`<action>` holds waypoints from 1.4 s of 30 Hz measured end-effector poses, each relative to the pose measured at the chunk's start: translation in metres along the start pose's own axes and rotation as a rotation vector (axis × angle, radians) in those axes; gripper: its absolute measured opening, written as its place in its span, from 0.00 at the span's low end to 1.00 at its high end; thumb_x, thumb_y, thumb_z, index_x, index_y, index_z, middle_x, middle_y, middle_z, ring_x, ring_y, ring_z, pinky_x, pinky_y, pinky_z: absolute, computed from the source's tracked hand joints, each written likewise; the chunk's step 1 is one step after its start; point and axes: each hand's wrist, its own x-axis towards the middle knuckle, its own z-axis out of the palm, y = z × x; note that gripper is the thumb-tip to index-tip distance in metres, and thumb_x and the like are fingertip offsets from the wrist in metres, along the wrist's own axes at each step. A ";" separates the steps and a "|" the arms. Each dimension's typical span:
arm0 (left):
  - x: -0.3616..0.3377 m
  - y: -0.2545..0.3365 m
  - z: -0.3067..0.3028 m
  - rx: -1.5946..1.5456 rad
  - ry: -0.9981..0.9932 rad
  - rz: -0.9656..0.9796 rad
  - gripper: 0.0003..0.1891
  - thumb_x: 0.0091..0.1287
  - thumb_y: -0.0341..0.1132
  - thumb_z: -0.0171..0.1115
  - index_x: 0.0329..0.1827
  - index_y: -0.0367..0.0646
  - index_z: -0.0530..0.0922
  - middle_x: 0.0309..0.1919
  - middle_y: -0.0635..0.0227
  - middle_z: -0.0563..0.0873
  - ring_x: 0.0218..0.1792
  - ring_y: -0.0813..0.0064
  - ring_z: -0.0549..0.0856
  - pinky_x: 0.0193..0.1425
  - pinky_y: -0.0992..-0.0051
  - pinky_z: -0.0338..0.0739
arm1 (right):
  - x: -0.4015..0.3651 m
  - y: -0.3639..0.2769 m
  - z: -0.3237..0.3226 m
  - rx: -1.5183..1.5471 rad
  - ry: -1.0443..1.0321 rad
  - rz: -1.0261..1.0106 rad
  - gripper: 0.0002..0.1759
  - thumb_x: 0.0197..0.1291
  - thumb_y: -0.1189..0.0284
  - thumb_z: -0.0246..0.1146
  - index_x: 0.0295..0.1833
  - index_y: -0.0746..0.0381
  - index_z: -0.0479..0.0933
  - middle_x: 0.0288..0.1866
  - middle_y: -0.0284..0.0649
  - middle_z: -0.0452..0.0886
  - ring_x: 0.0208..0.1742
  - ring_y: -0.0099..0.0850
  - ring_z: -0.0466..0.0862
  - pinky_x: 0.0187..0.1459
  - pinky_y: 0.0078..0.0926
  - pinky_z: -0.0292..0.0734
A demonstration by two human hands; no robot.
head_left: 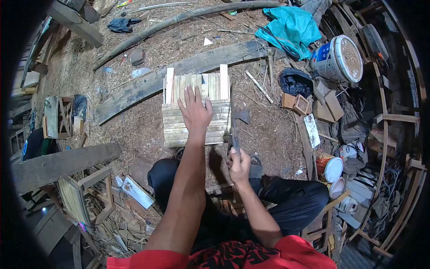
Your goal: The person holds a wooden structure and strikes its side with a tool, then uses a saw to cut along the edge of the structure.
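Under my left hand (pixel 195 113) lies a slatted wooden panel (pixel 172 130); the palm is flat on its upper slats with the fingers spread. The slats run crosswise in the near part and lengthwise in the far part, between two pale battens (pixel 224 87). My right hand (pixel 239 165) is wrapped around the near end of a handsaw (pixel 232 130). Its thin dark blade is seen nearly edge-on, along the panel's right edge. Just right of the blade shows a dark, wedge-shaped metal piece (pixel 242 116).
A long plank (pixel 130 99) lies behind the panel on the shaving-covered ground, with a curved pole (pixel 174 21) beyond. At the right are a turquoise sheet (pixel 293 27), a white bucket (pixel 333 60) and wooden offcuts (pixel 329 106). Wooden frames (pixel 92 193) stand at the left.
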 end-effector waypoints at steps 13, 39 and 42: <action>-0.001 -0.002 0.005 0.029 -0.001 0.009 0.32 0.73 0.48 0.50 0.76 0.39 0.66 0.79 0.53 0.63 0.81 0.61 0.58 0.82 0.45 0.44 | -0.005 -0.003 0.003 -0.124 0.049 -0.100 0.20 0.70 0.65 0.56 0.27 0.66 0.74 0.17 0.39 0.73 0.21 0.29 0.73 0.27 0.34 0.66; 0.007 -0.003 0.004 0.049 -0.108 -0.029 0.34 0.74 0.50 0.44 0.79 0.40 0.62 0.81 0.63 0.60 0.82 0.69 0.54 0.84 0.49 0.38 | 0.014 -0.014 0.002 -0.248 0.067 -0.203 0.20 0.71 0.65 0.55 0.26 0.65 0.72 0.19 0.40 0.73 0.22 0.30 0.73 0.27 0.36 0.64; -0.002 -0.001 0.004 0.011 -0.085 -0.025 0.33 0.74 0.49 0.46 0.78 0.39 0.64 0.80 0.60 0.62 0.82 0.66 0.56 0.83 0.48 0.40 | 0.048 -0.010 0.019 -0.239 0.103 -0.176 0.19 0.70 0.66 0.57 0.27 0.65 0.72 0.18 0.40 0.71 0.21 0.32 0.72 0.27 0.38 0.64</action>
